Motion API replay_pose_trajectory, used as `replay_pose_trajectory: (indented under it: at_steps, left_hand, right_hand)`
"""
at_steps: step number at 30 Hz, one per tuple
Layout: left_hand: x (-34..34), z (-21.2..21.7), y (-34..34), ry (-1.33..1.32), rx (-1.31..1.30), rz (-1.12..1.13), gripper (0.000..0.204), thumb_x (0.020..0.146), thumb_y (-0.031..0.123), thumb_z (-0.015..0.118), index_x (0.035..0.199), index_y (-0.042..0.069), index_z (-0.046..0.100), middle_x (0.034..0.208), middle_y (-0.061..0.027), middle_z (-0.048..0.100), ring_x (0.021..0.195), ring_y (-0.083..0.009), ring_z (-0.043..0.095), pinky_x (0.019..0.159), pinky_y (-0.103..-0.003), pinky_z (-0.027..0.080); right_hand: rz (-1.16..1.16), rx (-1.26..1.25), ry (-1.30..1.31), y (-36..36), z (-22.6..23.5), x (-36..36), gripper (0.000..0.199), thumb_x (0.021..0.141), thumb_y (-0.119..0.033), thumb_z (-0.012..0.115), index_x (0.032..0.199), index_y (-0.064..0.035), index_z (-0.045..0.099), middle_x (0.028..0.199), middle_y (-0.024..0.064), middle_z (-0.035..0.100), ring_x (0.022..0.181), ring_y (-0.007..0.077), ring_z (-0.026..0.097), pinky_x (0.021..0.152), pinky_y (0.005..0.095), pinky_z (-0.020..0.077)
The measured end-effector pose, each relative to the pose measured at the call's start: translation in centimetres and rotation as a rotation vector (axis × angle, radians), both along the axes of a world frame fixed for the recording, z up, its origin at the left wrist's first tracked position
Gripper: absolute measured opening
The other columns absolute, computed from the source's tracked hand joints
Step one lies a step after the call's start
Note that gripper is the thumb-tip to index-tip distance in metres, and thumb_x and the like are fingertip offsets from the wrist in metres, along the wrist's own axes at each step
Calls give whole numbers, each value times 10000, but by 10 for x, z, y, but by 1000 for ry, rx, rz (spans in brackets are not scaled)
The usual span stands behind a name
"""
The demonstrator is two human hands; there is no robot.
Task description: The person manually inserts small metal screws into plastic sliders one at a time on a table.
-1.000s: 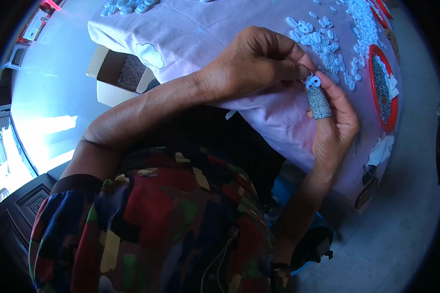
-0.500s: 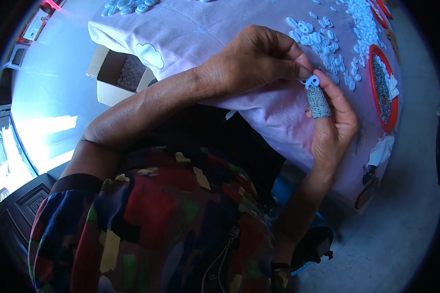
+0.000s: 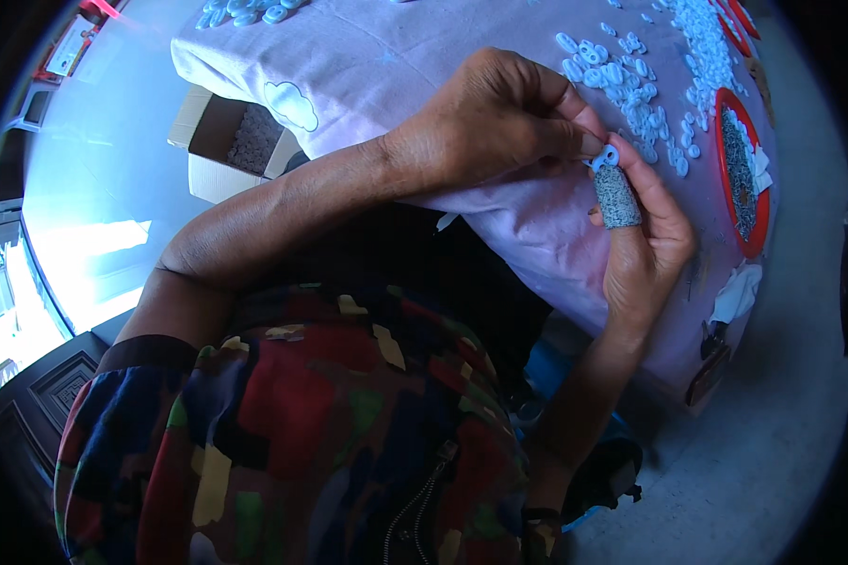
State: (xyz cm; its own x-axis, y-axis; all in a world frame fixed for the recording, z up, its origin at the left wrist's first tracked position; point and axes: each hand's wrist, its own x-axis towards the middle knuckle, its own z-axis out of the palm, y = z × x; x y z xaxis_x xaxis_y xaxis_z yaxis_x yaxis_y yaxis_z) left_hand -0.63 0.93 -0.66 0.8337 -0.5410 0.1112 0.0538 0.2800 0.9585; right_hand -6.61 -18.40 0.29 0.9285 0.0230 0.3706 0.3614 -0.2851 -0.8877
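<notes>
Above a cloth-covered desk (image 3: 377, 80), a right hand (image 3: 652, 226) pinches a small pale-blue holed piece (image 3: 604, 159), seemingly light, stiff and slippery, best gripped by its rim; the left hand (image 3: 495, 122) closes narrow fingers beside it, their contents hidden.

One small light-blue piece (image 3: 601, 164), with a round hole, is held between thumb and finger of the right hand (image 3: 648, 226).

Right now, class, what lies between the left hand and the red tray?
In the head view, between the left hand and the red tray come a small pale-blue piece, the right hand, then loose pale pieces on pink cloth.
</notes>
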Motion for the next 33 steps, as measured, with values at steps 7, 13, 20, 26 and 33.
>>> replay_pose_trajectory:
  at_steps: [7,13,20,26,33]
  left_hand:
    - [1,1,3,-43,36,16,122,909,66,666,1005,-4,695,935,-68,707,867,-107,675,799,-236,570]
    - [1,0,2,-69,56,35,119,908,66,666,1002,-2,697,931,-69,707,857,-108,678,799,-241,574]
    - [9,4,4,31,37,-21,129,897,69,681,1007,4,699,910,-58,701,870,-112,674,786,-226,560]
    - [5,13,3,156,9,-53,150,894,76,686,1022,-1,698,936,-61,707,890,-120,672,788,-214,537]
    - [3,12,1,161,-40,-64,164,901,108,687,1029,7,702,940,-54,710,858,-97,663,761,-200,524]
  right_hand:
    - [20,-97,-59,1,2,2,317,867,41,616,1179,16,668,1091,147,705,1009,192,669,889,298,526]
    - [25,-89,-91,6,2,6,314,866,44,612,1174,21,669,1064,155,713,997,200,678,878,297,530]
    - [17,-128,-123,6,2,6,327,872,36,607,1194,17,660,1072,144,708,978,189,678,846,286,534]
    - [-41,-173,-336,12,-7,8,351,837,-48,694,1185,-8,675,948,82,695,813,133,653,684,237,508]
    - [-148,-253,-327,17,-9,5,387,811,-92,726,1188,-22,675,798,17,606,633,89,514,534,213,392]
